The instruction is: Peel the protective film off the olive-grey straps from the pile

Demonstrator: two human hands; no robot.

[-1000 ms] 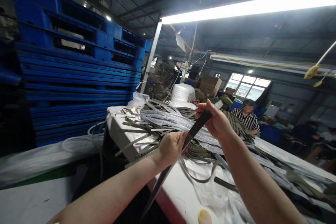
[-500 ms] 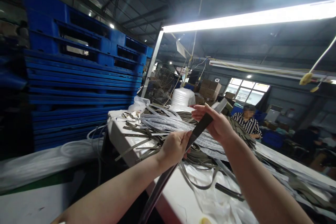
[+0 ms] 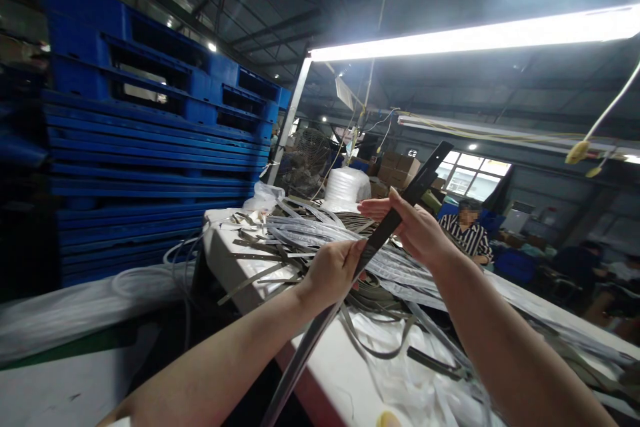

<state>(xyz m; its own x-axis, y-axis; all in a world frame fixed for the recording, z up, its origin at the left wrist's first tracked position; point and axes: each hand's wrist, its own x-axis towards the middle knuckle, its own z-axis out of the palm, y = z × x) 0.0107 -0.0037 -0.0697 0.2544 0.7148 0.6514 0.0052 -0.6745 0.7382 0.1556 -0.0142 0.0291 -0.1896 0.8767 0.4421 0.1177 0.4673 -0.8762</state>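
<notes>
A long dark belt (image 3: pixel 384 232) slants up from the lower middle to its tip in front of the window, where a small hole shows. My left hand (image 3: pixel 333 270) is closed around it, thumb on top. Higher up, my right hand (image 3: pixel 417 233) has the belt between its thumb and its outstretched fingers, and part of those fingers is hidden behind it. Below my left hand, the belt's lower length looks shiny. Beyond both hands lies a heap of belts (image 3: pixel 280 248), many in clear plastic sleeves (image 3: pixel 315 230).
The white table (image 3: pixel 325 373) carries the heap, a curled belt, crumpled clear plastic (image 3: pixel 395 360) and a white wrapped roll (image 3: pixel 347 188). Blue pallets (image 3: pixel 160 167) are stacked at left. A person in a striped top (image 3: pixel 473 237) sits across the table. A lamp tube (image 3: pixel 475 30) hangs overhead.
The belt's upper end now sticks out farther above my right hand, reaching up to the window, and looks darker. My right hand has shifted slightly; my left hand keeps its grip.
</notes>
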